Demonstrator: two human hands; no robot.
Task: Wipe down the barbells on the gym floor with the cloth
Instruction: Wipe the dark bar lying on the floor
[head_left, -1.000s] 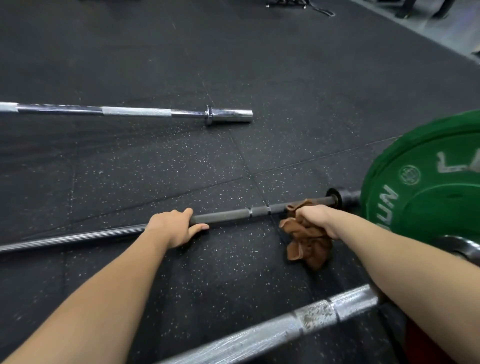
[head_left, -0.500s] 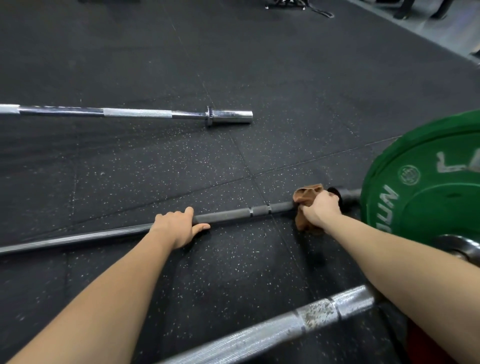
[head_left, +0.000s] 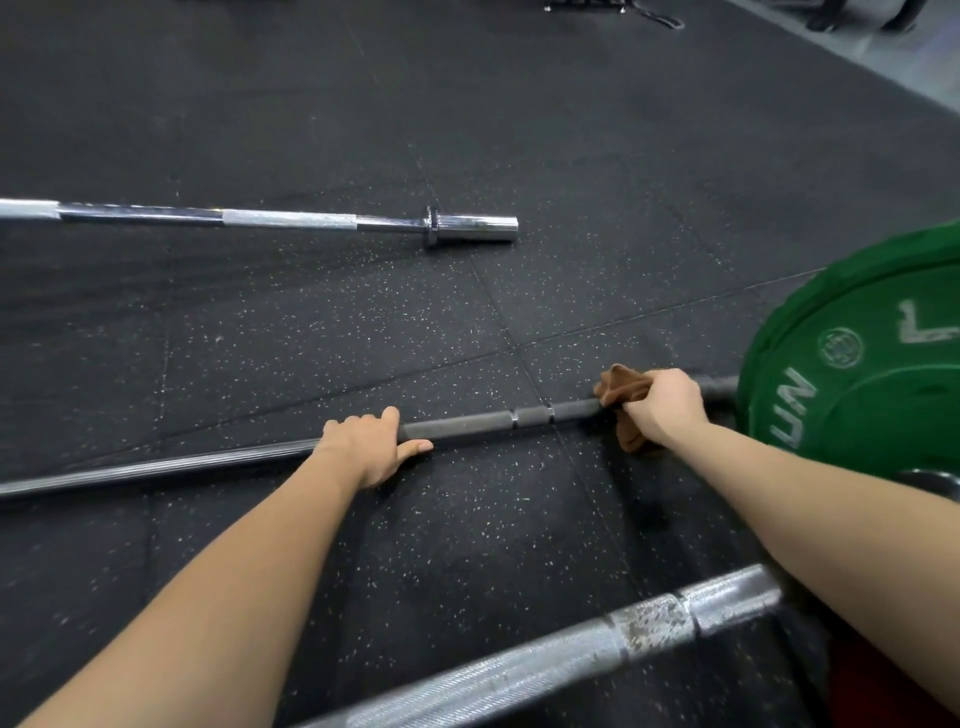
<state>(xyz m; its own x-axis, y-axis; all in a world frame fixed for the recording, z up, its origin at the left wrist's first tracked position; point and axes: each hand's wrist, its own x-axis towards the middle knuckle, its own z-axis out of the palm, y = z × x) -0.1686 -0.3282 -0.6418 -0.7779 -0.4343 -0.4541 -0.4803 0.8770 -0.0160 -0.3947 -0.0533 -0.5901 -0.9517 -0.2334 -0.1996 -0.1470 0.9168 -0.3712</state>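
Black speckled rubber floor (head_left: 363, 338) filling frame. Dark barbell (head_left: 467, 423) crossing centre, left hand (head_left: 369, 447) curling its fingers over it. At 3 o'clock, right hand (head_left: 665, 402) clamping brown cloth (head_left: 621, 387) round the shaft, beside green plate (head_left: 857, 364). Chrome barbell (head_left: 291, 219) lying at 10 o'clock.

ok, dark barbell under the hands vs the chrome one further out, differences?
Finish: the dark barbell is matte; the chrome barbell shiny with paler knurled bands.
Contact: the left hand holds the dark barbell, the right hand grips the cloth on it; the chrome barbell is untouched.
Right end: the dark barbell's runs behind the green plate; the chrome barbell's sleeve is bare.
Both lie on the floor.
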